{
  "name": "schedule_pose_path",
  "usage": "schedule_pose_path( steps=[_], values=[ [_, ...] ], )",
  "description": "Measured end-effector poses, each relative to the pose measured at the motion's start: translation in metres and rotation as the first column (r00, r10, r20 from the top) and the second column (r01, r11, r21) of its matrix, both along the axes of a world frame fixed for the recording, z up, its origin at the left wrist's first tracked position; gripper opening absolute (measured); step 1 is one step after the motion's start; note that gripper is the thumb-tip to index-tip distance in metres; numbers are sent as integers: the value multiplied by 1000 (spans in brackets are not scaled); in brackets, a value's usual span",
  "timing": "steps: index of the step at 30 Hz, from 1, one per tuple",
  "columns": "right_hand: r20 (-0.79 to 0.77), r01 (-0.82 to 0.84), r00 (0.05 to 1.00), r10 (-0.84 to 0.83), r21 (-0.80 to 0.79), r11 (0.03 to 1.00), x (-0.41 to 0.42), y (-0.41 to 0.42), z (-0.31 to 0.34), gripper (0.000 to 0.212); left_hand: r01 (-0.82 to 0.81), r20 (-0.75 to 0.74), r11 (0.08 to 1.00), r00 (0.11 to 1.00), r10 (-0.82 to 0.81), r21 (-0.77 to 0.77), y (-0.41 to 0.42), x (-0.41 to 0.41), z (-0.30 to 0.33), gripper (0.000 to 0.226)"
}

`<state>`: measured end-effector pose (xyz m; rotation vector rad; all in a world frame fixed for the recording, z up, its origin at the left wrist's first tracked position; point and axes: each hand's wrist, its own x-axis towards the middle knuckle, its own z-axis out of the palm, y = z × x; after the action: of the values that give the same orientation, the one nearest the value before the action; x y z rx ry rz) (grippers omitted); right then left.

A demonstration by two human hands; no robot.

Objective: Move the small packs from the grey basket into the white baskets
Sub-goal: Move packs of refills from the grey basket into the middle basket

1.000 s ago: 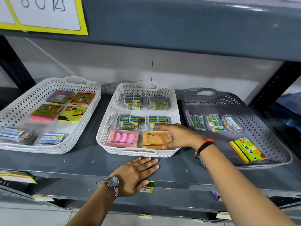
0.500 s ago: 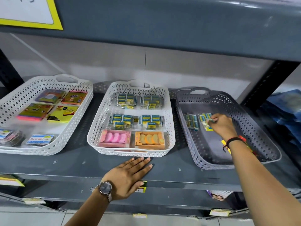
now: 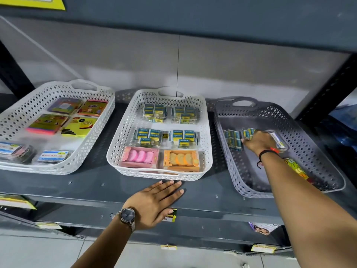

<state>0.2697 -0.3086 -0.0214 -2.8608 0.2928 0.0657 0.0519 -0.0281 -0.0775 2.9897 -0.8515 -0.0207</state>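
Shelving of dark grey metal (image 3: 193,192) carries three perforated plastic baskets, and the middle white basket (image 3: 207,132) serves as the landmark. Right of it sits the grey basket (image 3: 316,136), holding the last small packs: a blue-and-yellow eraser pack (image 3: 232,139) nearest the landmark, a second one (image 3: 248,133) just beyond it, a clear blister pack (image 3: 279,141) further right, and a yellow-green pack (image 3: 296,169) toward the front, partly behind the forearm. The person's right hand (image 3: 257,141) lies over the second eraser pack, fingers curled down onto it; whether they have closed on it cannot be told from here. The left hand (image 3: 154,201) rests flat and spread on the shelf edge just in front of the landmark, holding nothing. Left of the landmark stands another white basket (image 3: 100,124) with sticky-note pads. The landmark looks nearly full, so a pack dropped carelessly may land crooked atop others, and slick wrapping could slip from a shallow pinch.
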Motion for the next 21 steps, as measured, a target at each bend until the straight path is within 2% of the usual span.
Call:
schedule_pose_path(
  steps=[3, 9, 11, 14, 16, 18, 21],
  values=[
    [25, 31, 999, -32, 27, 999, 1, 0, -1, 42, -7, -16, 1000, 1000, 7, 10, 0, 1, 0, 64],
    [72, 120, 989, -128, 100, 988, 2, -6, 14, 64, -13, -18, 1000, 1000, 13, 9, 0, 0, 2, 64],
    [56, 131, 989, -136, 96, 987, 0, -8, 17, 64, -10, -11, 1000, 1000, 10, 10, 0, 0, 3, 65],
    [39, 140, 989, -146, 126, 982, -6, -15, 19, 47, -7, 0, 1000, 1000, 7, 3, 0, -1, 4, 65],
    [74, 138, 985, -157, 217, 966, -7, -19, 25, 34, -8, 2, 1000, 1000, 8, 1, 0, -1, 4, 65],
    [174, 47, 979, -109, 325, 945, -7, -17, 34, 31, -7, 3, 1000, 1000, 7, -1, 0, -1, 5, 65],
    [330, -217, 937, 115, 292, 932, -5, 5, 49, 32, -6, 5, 1000, 1000, 6, 7, 0, -1, 5, 65]
  ],
)
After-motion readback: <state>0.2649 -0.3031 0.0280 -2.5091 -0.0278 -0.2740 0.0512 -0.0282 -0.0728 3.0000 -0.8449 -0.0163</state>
